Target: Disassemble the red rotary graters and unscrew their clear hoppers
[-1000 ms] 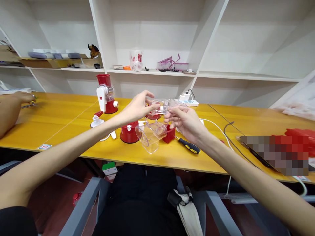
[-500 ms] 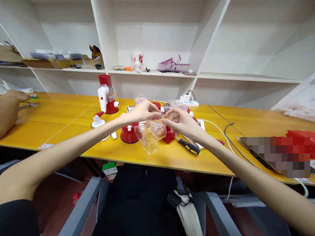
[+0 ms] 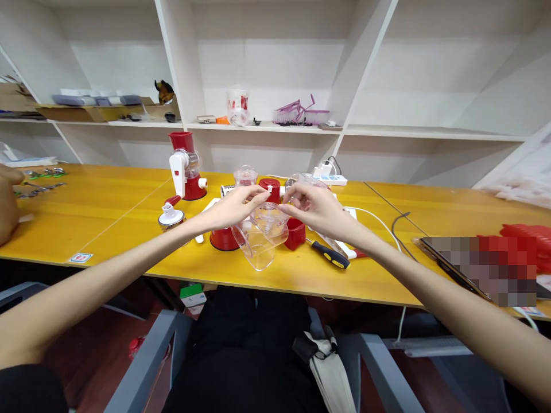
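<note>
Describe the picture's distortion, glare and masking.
Head view: tall white shelf dividers splay outward toward the top, as with a wide lens; head view: transparency and faint glints muddle the clear plastic housing; head view: coarse pixelation masks a patch at right.

Fingers (image 3: pixel 259 199) seemingly on clear plastic housing (image 3: pixel 259 248)

Bright above table (image 3: pixel 129 186), dim below; edges stretched.

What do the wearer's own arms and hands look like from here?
Left hand and right hand are bare, with slender fingers; no gloves, watch or bracelet shows. Both forearms are uncovered. A black sleeve ends near the left elbow; I can't make out the right sleeve.
</note>
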`<state>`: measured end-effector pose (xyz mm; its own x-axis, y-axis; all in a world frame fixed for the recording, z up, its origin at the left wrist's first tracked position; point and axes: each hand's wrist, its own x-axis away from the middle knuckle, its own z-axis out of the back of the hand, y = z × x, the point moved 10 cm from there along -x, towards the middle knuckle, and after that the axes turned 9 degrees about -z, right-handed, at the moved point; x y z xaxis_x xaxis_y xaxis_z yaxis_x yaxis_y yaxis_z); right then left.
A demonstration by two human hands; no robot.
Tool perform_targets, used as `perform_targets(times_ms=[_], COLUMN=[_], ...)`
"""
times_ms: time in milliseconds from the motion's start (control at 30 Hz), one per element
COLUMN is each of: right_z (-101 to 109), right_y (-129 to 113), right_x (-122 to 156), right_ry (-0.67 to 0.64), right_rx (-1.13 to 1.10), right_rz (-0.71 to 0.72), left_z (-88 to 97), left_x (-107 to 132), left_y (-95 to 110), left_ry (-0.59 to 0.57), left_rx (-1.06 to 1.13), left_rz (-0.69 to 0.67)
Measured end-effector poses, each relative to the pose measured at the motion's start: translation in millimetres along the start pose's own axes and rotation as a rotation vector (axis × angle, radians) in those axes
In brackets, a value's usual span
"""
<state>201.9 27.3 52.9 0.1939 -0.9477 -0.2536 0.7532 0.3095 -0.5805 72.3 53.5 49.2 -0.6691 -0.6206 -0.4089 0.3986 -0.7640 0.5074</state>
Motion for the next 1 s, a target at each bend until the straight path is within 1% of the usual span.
perform_targets(times_ms=[33, 100, 167, 200, 233, 300, 367, 400, 467, 600, 667, 800, 933, 1000], right_z=[2, 2, -4, -8, -13, -20, -24, -26, -28, -31, -32, -34, -38, -37], right_y=[-7, -23, -39, -46, -51, -57, -59, -59, -60, -67, -70, -69, -68, -69], right_x=[0, -1, -2, -3, -4, -6, -9, -10, -10, -3, 0, 7, 17, 22], right_ry=[-0.007, -0.074, -0.204, -0.279, -0.351, -0.453, -0.480, -0.477, -0.459, -0.421, -0.396, -0.292, -0.186, -0.142], right_rx=[0.013, 0.041, 0.081, 0.106, 0.132, 0.186, 0.242, 0.272, 0.338, 0.472, 0.533, 0.642, 0.703, 0.697], right_rz=[0.053, 0.160, 0.248, 0.280, 0.302, 0.317, 0.308, 0.299, 0.279, 0.253, 0.243, 0.242, 0.261, 0.267], left_z=[2.1, -0.3, -8.5, -11.8, -14.5, -17.5, -20.0, -21.3, -24.9, -30.1, -30.5, -34.7, -41.9, -41.5], left_x=[10, 30, 45, 50, 53, 57, 62, 66, 72, 82, 85, 84, 76, 74], left_y=[3, 6, 7, 7, 7, 5, 2, 1, 4, 18, 27, 38, 42, 41], left_ry=[0.000, -0.044, -0.094, -0.087, -0.060, 0.046, 0.165, 0.216, 0.278, 0.292, 0.271, 0.165, 0.066, 0.059], left_rx=[0.007, 0.020, 0.055, 0.079, 0.103, 0.123, 0.074, 0.031, -0.059, -0.208, -0.279, -0.391, -0.412, -0.424], left_rz=[0.018, 0.052, 0.067, 0.064, 0.059, 0.066, 0.126, 0.165, 0.224, 0.253, 0.234, 0.204, 0.188, 0.193])
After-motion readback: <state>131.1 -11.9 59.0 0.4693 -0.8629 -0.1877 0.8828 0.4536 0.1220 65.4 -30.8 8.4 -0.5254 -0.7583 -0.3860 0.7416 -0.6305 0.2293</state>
